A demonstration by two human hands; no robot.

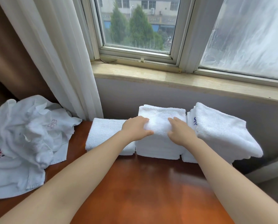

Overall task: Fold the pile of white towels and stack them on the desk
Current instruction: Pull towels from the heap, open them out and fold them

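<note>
Head camera, looking down over my two bare forearms to the far edge of the reddish-brown wooden desk. Both of my hands are on the middle stack of folded towels, which sits against the wall under the window sill. My left hand lies over the left part of the top towel. Its fingers are loosely bent down onto the cloth and the thumb is spread along the near fold, and the terry bulges a little between them. My right hand rests on the right part of the same towel, fingers straight and together, palm down. Neither hand is lifting anything; both press on the top of the stack.

A lower stack of folded towels touches the middle one on its left. On the right stands a taller stack, its top towel overhanging the desk edge, with a blue embroidered mark showing on its near left side.

The pile of unfolded white towels lies crumpled at the left end of the desk, well apart from my hands, with dark red emblems visible on it. Behind it hang a white sheer curtain and a brown drape.
</note>
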